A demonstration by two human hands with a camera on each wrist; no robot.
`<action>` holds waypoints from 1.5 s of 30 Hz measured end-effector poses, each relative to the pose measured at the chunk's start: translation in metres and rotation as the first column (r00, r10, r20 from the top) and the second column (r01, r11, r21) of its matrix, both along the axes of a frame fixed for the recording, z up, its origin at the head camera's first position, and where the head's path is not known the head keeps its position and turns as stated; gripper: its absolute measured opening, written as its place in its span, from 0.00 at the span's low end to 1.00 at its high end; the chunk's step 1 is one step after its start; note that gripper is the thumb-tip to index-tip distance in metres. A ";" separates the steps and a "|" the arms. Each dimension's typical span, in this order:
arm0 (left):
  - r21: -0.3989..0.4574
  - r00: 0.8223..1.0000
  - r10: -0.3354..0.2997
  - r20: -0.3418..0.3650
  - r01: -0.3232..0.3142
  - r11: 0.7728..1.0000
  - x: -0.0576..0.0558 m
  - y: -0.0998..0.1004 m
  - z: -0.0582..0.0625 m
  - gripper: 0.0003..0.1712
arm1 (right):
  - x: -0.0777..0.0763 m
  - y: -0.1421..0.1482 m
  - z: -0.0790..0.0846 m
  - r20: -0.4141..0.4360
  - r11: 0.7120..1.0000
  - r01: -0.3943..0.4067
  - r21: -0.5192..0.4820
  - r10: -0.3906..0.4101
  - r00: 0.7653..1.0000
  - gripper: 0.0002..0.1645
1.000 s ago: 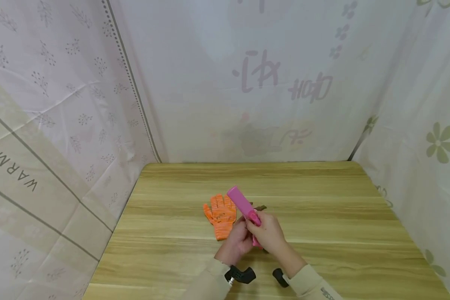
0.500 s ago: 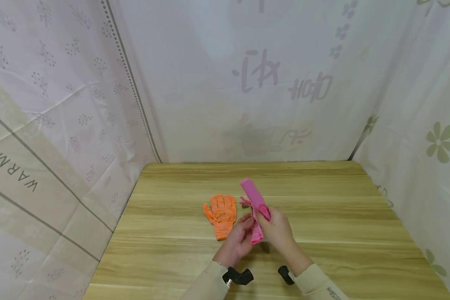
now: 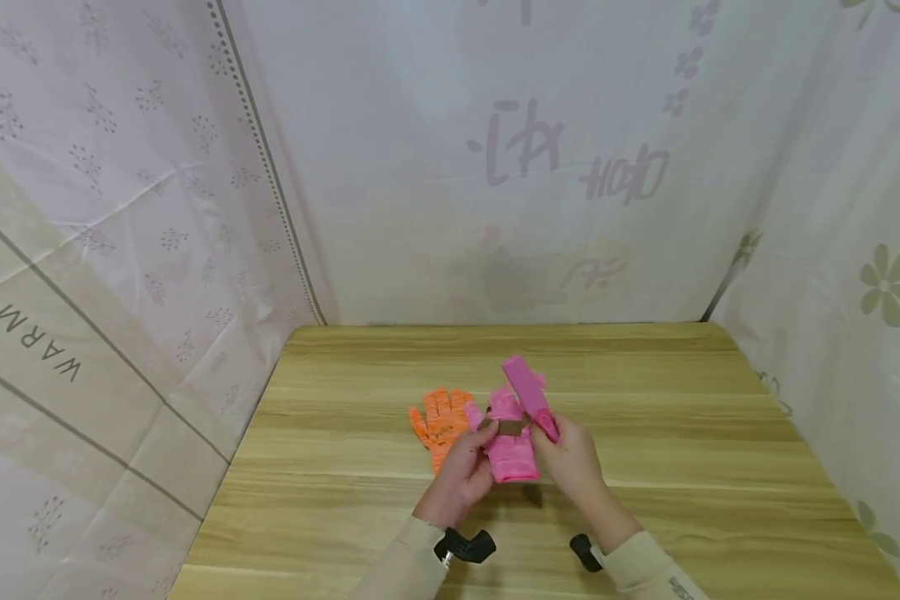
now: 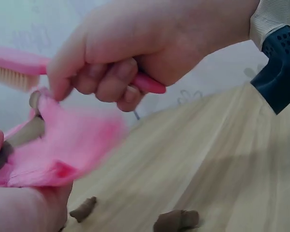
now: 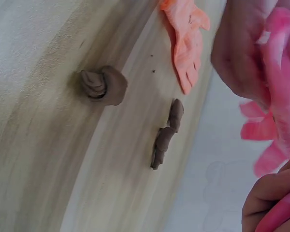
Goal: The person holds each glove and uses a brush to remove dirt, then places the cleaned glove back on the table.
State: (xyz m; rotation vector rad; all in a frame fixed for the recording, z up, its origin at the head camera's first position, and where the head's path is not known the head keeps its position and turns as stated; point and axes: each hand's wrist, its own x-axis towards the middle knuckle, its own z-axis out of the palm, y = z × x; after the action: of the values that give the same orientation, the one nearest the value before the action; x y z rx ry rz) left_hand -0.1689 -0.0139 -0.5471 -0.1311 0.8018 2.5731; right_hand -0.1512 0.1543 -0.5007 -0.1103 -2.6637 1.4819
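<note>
A pink knit glove is held up over the table, spread out, its cuff toward the person. Across it lies a brown clay-like strip. My left hand grips the glove's left edge, thumb on top near the strip. The right hand holds a pink brush by its handle. In the left wrist view, pale bristles point down beside the glove, and the right fingertips touch the glove's upper edge. Part of the glove is blurred there.
An orange knit glove lies flat on the wooden table, left of the hands. Brown clay-like lumps lie on the tabletop: a folded lump and a long piece. Patterned curtains stand behind and at the sides.
The pink glove, bunched and mostly hidden between the hands before, is now spread out with the brown strip showing. My right hand and the brush have moved right; the left hand moved slightly left.
</note>
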 end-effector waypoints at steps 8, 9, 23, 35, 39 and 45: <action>-0.103 0.997 -0.047 -0.065 0.041 0.994 0.001 -0.010 0.014 0.23 | 0.001 0.006 -0.005 0.020 1.000 -0.016 -0.011 0.017 1.000 0.09; -0.117 0.997 -0.045 -0.069 0.036 0.992 0.000 -0.012 0.015 0.23 | 0.001 0.007 -0.005 0.026 1.000 -0.018 -0.012 0.018 0.999 0.09; -0.210 0.995 0.077 -0.058 -0.088 0.974 -0.010 -0.016 0.028 0.25 | 0.004 -0.009 0.004 0.031 0.989 -0.139 -0.040 0.141 0.990 0.19; -0.253 0.998 0.056 -0.027 -0.061 0.966 -0.006 -0.002 0.028 0.16 | 0.003 -0.031 0.003 0.067 0.978 -0.165 -0.125 0.175 0.982 0.24; -0.243 0.998 0.056 -0.018 -0.059 0.968 -0.001 0.000 0.031 0.20 | 0.002 -0.035 0.002 0.059 0.975 -0.168 -0.144 0.178 0.982 0.24; -0.234 0.997 0.073 -0.023 -0.077 0.969 -0.003 0.001 0.034 0.19 | 0.003 -0.032 0.003 0.077 0.982 -0.173 -0.073 0.179 0.981 0.25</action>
State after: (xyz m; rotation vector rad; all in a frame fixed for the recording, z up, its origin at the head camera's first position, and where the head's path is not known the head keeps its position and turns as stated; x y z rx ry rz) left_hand -0.1716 -0.0131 -0.5126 -0.2185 1.1253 2.5427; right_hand -0.1481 0.1218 -0.4979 0.0627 -2.7531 1.6516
